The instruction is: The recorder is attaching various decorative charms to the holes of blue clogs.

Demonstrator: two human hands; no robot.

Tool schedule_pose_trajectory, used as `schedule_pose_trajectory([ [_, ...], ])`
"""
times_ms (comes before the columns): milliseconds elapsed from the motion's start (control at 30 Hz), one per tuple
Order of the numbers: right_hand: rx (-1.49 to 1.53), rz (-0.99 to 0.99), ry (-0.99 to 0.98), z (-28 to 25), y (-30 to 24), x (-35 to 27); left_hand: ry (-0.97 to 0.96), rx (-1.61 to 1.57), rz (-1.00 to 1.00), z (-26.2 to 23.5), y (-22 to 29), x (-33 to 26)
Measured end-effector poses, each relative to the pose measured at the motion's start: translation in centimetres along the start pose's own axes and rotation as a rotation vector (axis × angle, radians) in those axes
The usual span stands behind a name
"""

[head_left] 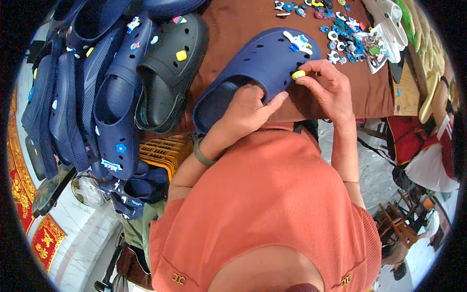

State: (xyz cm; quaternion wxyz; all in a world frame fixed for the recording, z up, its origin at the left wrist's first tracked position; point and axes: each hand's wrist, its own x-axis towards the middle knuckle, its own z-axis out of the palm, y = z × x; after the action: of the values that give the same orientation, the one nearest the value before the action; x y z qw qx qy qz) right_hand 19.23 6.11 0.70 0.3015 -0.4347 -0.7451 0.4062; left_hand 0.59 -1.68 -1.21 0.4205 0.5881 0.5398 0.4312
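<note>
"Navy clog (272, 63), upper middle of the frame, toe toward the upper right. Who's got it?"

"Left hand (250, 109). Its fingers dip into the clog's mouth, out of sight, and the thumb lies outside along the rim. The right hand (331, 90) pinches a yellow charm (298, 75) between thumb and forefinger, just beside the clog's side; whether the two touch, I can't tell."

"Any writing about?"

"Raised letters on a blue-and-white badge (111, 166), fixed to a clog at left. Gold characters on two red banners (47, 238) at the left rim. And two gold metal emblems (178, 278) on the person's orange top (262, 194)."

"How many of each?"

"One white character charm (297, 43) near the navy toe. One black clog (172, 46) to its left. The blue clogs (116, 102) farther left overlap too much to count, and so do the loose charms (348, 44) at upper right, beside one clear bag (377, 51)."

"Room to move?"

"Brown cloth (365, 95) shows right of the right hand, and in a strip between the black and navy clogs. The table's near edge runs just below the clog, close to the person's waist."
</note>
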Motion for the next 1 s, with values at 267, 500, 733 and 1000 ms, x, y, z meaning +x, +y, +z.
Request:
schedule_pose_trajectory([
  [267,-0.049,-0.094,-0.043,-0.7,0.2,0.7,-0.050,0.013,-0.035,-0.2,-0.2,0.1],
  [500,-0.199,-0.081,-0.244,-2.0,-1.8,3.1,-0.133,0.043,-0.112,-0.5,-0.2,0.1],
  [733,-0.387,-0.321,-0.457,-2.1,-3.3,5.8,-0.139,0.045,-0.110,-0.7,-0.1,0.1],
  [1000,-0.085,0.177,-0.310,-0.8,-1.6,3.5,-0.019,-0.111,-0.034,0.1,-0.8,0.2],
])
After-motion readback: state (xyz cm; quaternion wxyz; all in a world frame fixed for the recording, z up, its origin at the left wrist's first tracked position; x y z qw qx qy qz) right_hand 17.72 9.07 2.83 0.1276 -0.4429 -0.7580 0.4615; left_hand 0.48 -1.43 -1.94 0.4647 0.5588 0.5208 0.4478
